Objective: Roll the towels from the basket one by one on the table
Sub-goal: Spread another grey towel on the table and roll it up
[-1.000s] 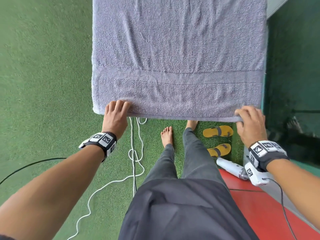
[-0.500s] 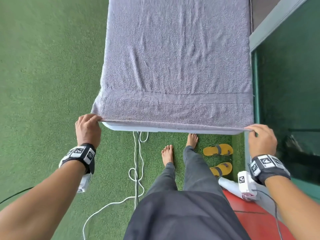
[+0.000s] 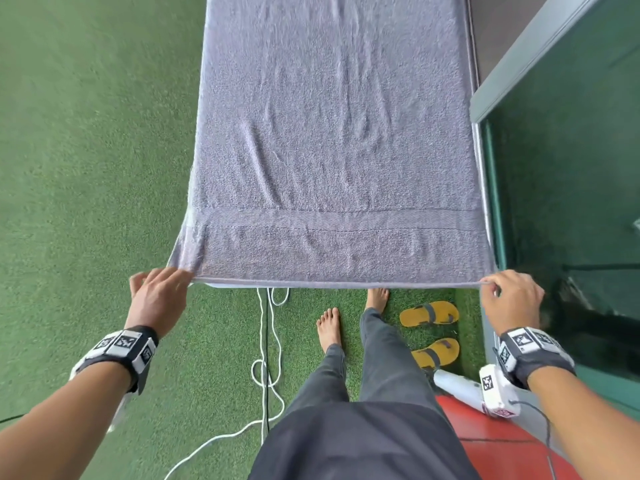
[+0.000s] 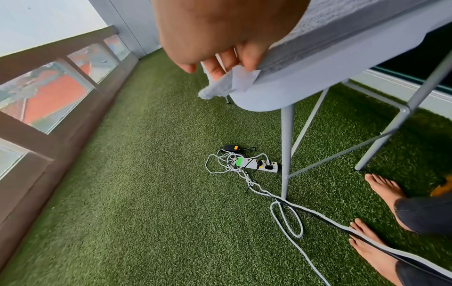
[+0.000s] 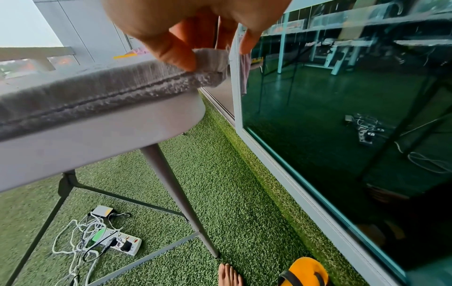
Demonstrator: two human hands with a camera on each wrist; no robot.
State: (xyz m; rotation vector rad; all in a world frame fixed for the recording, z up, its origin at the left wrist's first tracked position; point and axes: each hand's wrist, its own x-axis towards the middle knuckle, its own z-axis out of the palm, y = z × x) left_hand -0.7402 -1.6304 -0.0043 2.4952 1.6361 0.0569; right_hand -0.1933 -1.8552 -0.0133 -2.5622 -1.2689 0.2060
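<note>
Table [image 5: 97, 135], grey towel [image 3: 329, 133], right hand [image 3: 512, 299] pinching corner

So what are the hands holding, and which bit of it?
The right hand pinches the grey towel by its near right corner. On the left hand the fingers touch the near left corner, but whether they grip it cannot be told.

Grey towel [image 3: 329, 133] flat on table [image 5: 97, 135] (pale rim)
</note>
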